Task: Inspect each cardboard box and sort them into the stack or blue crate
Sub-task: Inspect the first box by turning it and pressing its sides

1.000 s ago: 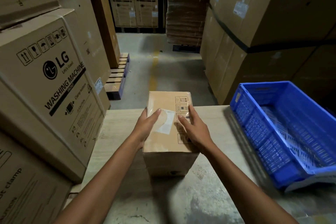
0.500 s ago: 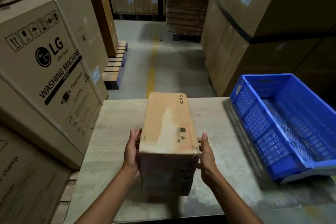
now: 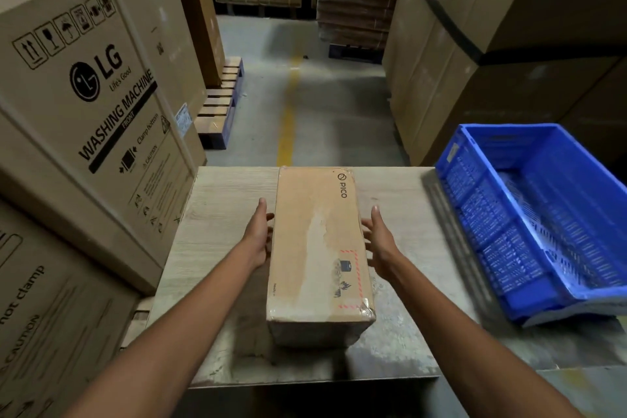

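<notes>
A long brown cardboard box (image 3: 315,248) printed "PICO" lies lengthwise on the table (image 3: 220,207), wrapped in clear tape, with a red-dashed hazard label near its close end. My left hand (image 3: 259,236) is at its left side, fingers straight and touching the side. On the opposite side my right hand (image 3: 378,243) has its fingers spread straight, right beside the box; I cannot tell whether it touches. The blue crate (image 3: 475,210) stands at the right end of the table and holds nothing that I can see.
Large LG washing machine cartons (image 3: 88,105) are stacked tight against the table's left edge. Tall cartons (image 3: 458,44) rise behind the crate on the right. Beyond the table an aisle with a yellow floor line (image 3: 288,112) runs past a wooden pallet (image 3: 220,102).
The box was turned from its labelled face to the PICO face, pulled towards me and lifted, and now lies flat. My hands went from its top to its sides and loosened.
</notes>
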Demonstrator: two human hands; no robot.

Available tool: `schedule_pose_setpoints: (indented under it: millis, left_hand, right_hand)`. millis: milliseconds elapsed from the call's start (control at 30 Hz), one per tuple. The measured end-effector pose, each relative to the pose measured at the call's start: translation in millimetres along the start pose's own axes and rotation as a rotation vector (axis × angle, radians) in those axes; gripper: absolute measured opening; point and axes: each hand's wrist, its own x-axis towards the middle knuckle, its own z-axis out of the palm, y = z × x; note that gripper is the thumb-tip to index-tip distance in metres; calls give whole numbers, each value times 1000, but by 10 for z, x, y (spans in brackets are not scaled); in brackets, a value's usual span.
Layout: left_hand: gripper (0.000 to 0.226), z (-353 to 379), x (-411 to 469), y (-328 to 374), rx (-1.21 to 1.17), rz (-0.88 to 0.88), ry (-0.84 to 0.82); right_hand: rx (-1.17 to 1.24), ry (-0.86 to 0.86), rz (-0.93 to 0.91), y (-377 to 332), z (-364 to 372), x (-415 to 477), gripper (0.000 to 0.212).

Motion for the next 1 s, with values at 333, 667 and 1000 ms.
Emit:
schedule_pose_setpoints:
  millis: [333,667,1000]
  left_hand:
    - [66,273,-307,481,-71,-5,-216]
    - [62,134,-828,427,-317,253,-243]
    - [55,78,-1075,-76,-217,469,-123]
  right_hand:
    - [152,-96,-19,-278,143,133,78]
    - [332,-72,-300,-417,149,-442,72]
    - [182,63,-335,-37,134,-633,52]
